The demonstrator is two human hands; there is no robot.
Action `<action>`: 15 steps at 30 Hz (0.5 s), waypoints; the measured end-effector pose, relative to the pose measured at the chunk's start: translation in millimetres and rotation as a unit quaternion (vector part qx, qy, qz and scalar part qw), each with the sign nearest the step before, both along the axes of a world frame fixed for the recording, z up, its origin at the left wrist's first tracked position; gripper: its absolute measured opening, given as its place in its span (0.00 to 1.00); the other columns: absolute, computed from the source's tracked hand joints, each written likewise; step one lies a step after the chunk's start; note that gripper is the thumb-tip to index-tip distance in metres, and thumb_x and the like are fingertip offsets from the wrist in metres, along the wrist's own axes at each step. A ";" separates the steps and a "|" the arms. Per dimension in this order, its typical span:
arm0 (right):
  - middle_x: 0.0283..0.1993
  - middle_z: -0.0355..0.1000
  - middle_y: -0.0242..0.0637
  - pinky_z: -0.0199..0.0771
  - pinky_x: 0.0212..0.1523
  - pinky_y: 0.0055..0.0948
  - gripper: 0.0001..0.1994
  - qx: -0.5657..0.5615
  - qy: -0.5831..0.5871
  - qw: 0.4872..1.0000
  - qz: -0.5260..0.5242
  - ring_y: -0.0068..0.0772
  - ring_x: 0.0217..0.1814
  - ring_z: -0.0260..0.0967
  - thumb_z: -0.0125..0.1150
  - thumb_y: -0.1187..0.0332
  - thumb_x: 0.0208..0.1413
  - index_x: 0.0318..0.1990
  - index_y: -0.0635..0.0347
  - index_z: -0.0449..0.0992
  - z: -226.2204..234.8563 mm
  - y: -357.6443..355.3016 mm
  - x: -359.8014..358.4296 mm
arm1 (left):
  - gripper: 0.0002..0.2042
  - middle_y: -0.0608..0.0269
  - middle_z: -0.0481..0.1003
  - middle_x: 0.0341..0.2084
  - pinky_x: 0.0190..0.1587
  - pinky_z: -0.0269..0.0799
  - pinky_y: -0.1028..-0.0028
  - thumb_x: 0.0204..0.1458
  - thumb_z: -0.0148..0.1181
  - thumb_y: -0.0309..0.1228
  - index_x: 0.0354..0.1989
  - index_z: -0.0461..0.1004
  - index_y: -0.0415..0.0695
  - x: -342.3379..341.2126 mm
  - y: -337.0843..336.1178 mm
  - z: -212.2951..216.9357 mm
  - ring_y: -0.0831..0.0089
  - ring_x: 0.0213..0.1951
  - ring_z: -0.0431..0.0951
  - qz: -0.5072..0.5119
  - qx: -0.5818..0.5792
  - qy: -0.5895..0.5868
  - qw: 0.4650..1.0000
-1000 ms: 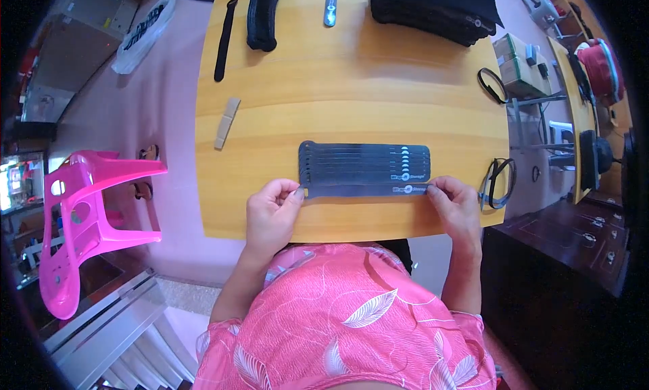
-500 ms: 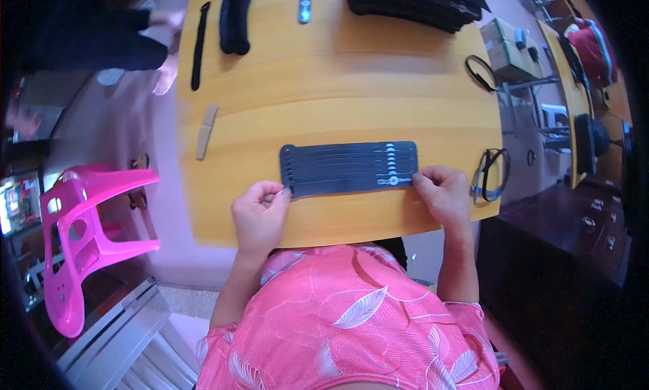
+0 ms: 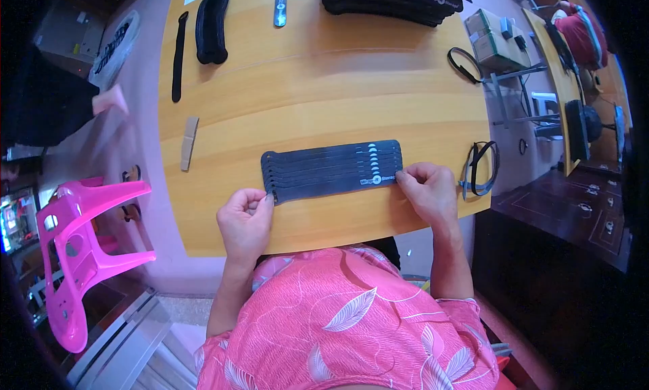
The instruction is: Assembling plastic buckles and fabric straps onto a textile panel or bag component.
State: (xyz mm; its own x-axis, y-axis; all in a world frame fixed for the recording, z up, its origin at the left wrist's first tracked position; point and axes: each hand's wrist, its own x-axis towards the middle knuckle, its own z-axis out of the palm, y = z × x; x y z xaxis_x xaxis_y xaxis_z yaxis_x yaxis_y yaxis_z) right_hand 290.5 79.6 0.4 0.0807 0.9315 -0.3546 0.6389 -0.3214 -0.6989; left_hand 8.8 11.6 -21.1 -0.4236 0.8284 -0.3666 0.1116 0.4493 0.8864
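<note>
A set of flat black straps [image 3: 314, 165] lies on the table in front of me, overlapped in a fanned row with rounded, holed ends at the left and white print toward the right. My left hand [image 3: 245, 221] pinches the near left corner of the set, at the end of the nearest strap. At the other end of that strap, my right hand [image 3: 430, 192] has thumb and forefinger closed on the near right corner. The straps lie nearly flat, slightly tilted up to the right.
On the wooden table [image 3: 324, 92] lie a black strap pile [image 3: 392, 3], a folded black bundle [image 3: 211, 25], a single black strap [image 3: 179, 57], a grey strip [image 3: 280, 6], a tan strip [image 3: 189, 144] and looped straps [image 3: 480, 168]. A pink stool [image 3: 84, 248] stands left. A person in dark clothes [image 3: 54, 99] is beyond it.
The whole view has shifted and turned slightly, so the table sits further left. Both hands keep their pinch on the straps. The person at the left has moved away from the table.
</note>
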 end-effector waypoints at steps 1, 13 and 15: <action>0.19 0.74 0.41 0.70 0.25 0.28 0.11 -0.006 0.000 1.000 -0.006 0.25 0.20 0.72 0.63 0.66 0.48 0.28 0.68 0.79 1.6 0.1 -1.4 | 0.02 0.73 0.71 0.18 0.21 0.61 0.86 0.48 0.61 0.19 0.27 0.74 0.36 -0.1 -0.7 -0.4 0.90 0.20 0.66 0.001 -0.001 0.002 1.000; 0.19 0.74 0.38 0.69 0.24 0.25 0.10 0.004 -0.012 1.000 -0.012 0.20 0.20 0.69 0.63 0.68 0.48 0.29 0.68 0.79 1.8 -0.1 -3.5 | 0.03 0.69 0.71 0.16 0.17 0.62 0.84 0.49 0.61 0.21 0.28 0.73 0.36 1.7 0.5 -6.5 0.86 0.15 0.68 -0.003 0.009 0.029 1.000; 0.19 0.74 0.37 0.68 0.24 0.24 0.10 -0.008 -0.015 1.000 -0.014 0.19 0.20 0.68 0.62 0.68 0.49 0.29 0.69 0.79 5.8 0.9 -5.7 | 0.03 0.69 0.71 0.16 0.17 0.62 0.84 0.49 0.61 0.21 0.27 0.73 0.36 1.7 0.6 -5.4 0.86 0.15 0.68 -0.003 0.015 0.031 0.999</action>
State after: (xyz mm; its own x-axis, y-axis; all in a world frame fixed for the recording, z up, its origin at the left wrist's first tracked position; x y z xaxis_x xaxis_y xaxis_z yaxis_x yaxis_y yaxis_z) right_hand 284.8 80.4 6.2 0.1180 0.9232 -0.3659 0.6504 -0.3502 -0.6740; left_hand 10.5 12.2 -26.5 -0.4389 0.8416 -0.3146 0.1696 0.4215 0.8909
